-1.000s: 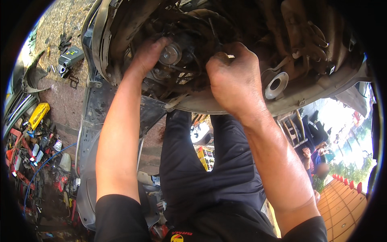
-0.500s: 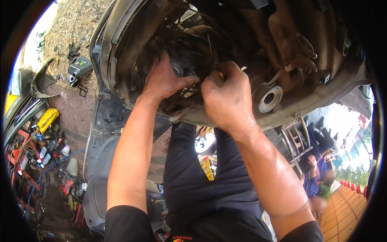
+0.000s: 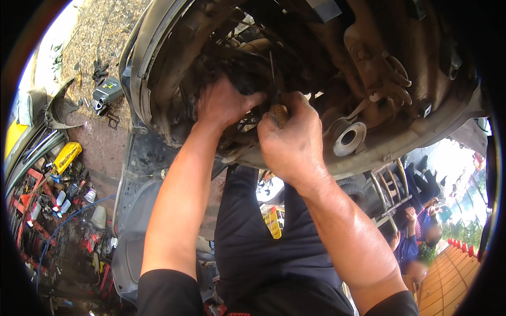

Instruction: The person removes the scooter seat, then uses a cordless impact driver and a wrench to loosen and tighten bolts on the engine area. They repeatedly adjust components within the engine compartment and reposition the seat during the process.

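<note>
From here I see a tool (image 3: 280, 114), amber-brown handle inside the right hand (image 3: 292, 138), thin straight shaft pointing into the vehicle's dark, grimy brown metalwork (image 3: 331, 66).

We see a yellow-green printed mark on the dark bottle (image 3: 107, 89) and red lettering, cut off by the lower edge, on the black shirt (image 3: 284, 301). The pale tag (image 3: 427, 110) is too small for us to read.

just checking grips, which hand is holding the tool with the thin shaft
The right hand: it is wrapped around the brownish handle of the thin-shafted tool. The left hand, thumb outstretched and partly shadowed, shows no such tool.
</note>
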Action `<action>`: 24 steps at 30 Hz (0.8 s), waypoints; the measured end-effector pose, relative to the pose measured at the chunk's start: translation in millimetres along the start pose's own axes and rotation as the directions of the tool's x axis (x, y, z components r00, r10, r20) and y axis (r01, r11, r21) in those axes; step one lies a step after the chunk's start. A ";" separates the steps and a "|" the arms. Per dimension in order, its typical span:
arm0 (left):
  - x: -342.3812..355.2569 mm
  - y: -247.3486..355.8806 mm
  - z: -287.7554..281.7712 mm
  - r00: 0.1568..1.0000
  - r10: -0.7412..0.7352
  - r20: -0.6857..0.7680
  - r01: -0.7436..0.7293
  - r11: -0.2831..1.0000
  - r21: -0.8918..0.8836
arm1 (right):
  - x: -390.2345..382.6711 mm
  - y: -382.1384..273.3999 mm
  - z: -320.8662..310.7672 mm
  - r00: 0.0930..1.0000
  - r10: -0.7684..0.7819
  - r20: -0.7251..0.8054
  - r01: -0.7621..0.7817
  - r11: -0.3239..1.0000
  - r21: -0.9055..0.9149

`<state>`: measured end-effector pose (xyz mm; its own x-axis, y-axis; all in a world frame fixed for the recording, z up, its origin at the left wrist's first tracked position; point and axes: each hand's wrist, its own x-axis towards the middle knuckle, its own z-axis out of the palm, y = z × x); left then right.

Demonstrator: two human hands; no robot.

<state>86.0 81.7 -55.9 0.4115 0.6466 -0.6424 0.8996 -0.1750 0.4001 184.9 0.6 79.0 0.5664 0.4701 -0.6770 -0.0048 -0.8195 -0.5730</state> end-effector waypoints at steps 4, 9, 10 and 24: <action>21.1 0.9 -7.1 0.963 -0.029 0.267 0.029 1.000 0.001 | 0.0 0.2 -2.0 0.999 0.036 0.020 -0.036 0.999 0.010; 25.5 6.2 -15.7 0.933 -0.041 0.358 0.012 0.997 0.082 | 2.0 0.3 -4.6 0.999 0.039 0.022 -0.039 0.999 0.007; 23.5 6.0 -15.6 0.922 -0.052 0.384 0.019 0.996 0.088 | 1.7 0.0 -4.8 0.999 0.046 0.025 -0.046 0.999 0.009; 22.5 -8.0 -4.2 0.973 0.023 0.230 -0.054 0.990 0.131 | 3.6 2.1 -21.5 0.995 0.082 0.064 -0.083 0.996 0.014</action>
<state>87.4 100.7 -70.8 0.4542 0.4544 -0.7663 0.8876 -0.3051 0.3452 204.7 -6.4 85.3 0.5102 0.4211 -0.7499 -0.0631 -0.8512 -0.5210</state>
